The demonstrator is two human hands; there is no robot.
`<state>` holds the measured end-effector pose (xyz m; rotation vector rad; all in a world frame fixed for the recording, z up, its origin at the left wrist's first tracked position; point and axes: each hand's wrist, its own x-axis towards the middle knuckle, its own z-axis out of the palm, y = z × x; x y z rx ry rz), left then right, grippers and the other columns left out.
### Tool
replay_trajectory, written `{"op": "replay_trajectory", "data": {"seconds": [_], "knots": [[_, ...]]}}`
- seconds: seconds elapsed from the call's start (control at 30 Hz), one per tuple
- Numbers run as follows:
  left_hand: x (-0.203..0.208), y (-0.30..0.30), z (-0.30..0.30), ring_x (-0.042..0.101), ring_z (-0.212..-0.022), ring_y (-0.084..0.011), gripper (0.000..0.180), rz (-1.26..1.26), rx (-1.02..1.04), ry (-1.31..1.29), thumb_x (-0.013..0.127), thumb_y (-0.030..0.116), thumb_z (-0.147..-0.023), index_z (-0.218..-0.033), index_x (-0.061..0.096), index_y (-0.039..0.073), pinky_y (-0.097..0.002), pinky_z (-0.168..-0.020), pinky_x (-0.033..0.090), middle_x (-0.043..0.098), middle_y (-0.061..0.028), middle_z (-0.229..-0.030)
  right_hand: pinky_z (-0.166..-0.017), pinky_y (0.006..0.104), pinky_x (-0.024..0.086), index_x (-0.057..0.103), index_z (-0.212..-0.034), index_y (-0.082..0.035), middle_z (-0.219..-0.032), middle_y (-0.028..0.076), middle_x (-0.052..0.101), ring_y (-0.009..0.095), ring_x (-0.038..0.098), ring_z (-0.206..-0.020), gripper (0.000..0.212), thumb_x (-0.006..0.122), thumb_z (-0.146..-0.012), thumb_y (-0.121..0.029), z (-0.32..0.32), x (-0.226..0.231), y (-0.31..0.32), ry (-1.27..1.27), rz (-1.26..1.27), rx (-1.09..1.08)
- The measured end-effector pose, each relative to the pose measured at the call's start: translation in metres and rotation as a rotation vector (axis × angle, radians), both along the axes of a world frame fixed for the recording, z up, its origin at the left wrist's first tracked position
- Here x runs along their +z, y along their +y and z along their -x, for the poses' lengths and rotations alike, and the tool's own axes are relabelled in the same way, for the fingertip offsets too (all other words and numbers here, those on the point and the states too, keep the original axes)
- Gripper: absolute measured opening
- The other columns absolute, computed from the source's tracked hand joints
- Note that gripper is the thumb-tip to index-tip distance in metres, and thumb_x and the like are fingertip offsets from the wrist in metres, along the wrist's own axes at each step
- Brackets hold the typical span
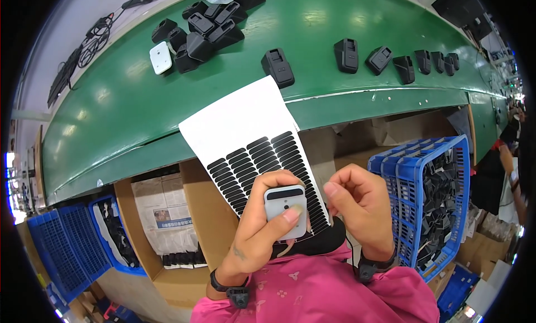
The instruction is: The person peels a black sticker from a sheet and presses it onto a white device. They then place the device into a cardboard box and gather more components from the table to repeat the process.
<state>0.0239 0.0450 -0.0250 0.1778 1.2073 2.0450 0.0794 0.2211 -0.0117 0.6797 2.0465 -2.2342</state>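
Observation:
My left hand [259, 231] is closed round a small white plastic device [295, 211] with rounded corners, the thumb pressed on its face. A black oval strip [284, 193] lies across the device's upper end, and small dark holes dot the face. Just right of it, apart from the device, is my right hand [360, 203], fingers curled and thumb drawn in toward the index finger. Whether a small thing is pinched there I cannot make out. Beneath both hands a white sheet [237, 115] with rows of black oval stickers [267, 155] slopes from the table edge to my lap.
On the green table [131, 102] lie a pile of black plastic housings [201, 47], another white device [160, 58] and a row of black housings [347, 56]. A blue crate [416, 200] of black parts stands right; a cardboard box [201, 211] lined with newspaper stands left.

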Motion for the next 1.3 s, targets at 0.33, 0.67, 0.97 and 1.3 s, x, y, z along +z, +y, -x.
{"op": "replay_trajectory", "data": {"seconds": [0.33, 0.67, 0.97, 1.3], "knots": [[-0.004, 0.005, 0.001, 0.060, -0.077, -0.0147, 0.034, -0.146, 0.080, -0.115, 0.046, 0.025, -0.097, -0.120, 0.041, 0.001, -0.0234, -0.056, 0.047, 0.052, -0.0127, -0.107, -0.056, 0.0211, 0.045, 0.059, -0.087, 0.002, -0.068, 0.003, 0.061, 0.007, 0.056, -0.061, 0.014, 0.061, -0.091, -0.011, 0.004, 0.005, -0.006, -0.038, -0.061, 0.142], [-0.033, -0.019, -0.017, 0.057, -0.074, -0.0177, 0.044, 0.235, 0.750, 0.450, 0.044, 0.038, -0.098, -0.110, 0.053, -0.004, -0.0289, -0.065, 0.048, 0.052, -0.0149, -0.105, -0.063, 0.0275, 0.048, 0.061, -0.101, 0.003, -0.094, 0.012, 0.062, 0.018, 0.061, -0.081, 0.035, 0.073, -0.080, -0.023, 0.016, -0.057, -0.016, 0.285, -0.795, -0.024], [-0.038, -0.067, 0.057, 0.060, -0.077, -0.0150, 0.034, 0.245, 0.633, 0.475, 0.045, 0.027, -0.097, -0.108, 0.055, -0.003, -0.0292, -0.069, 0.051, 0.045, -0.0160, -0.133, -0.062, 0.0186, 0.044, 0.059, -0.087, 0.001, -0.078, 0.000, 0.064, 0.003, 0.056, -0.069, 0.008, 0.060, -0.091, -0.006, -0.002, -0.083, -0.024, -0.057, 0.156, -0.005], [-0.048, -0.049, 0.086, 0.063, -0.081, -0.0161, 0.036, 0.296, 0.472, 0.473, 0.043, 0.027, -0.098, -0.110, 0.057, -0.004, -0.0319, -0.081, 0.051, 0.035, -0.0196, -0.145, -0.070, 0.0312, 0.047, 0.061, -0.093, 0.002, -0.089, 0.010, 0.060, 0.019, 0.057, -0.079, 0.017, 0.070, -0.081, -0.007, 0.006, -0.078, -0.029, 0.216, -0.833, -0.233]]}}
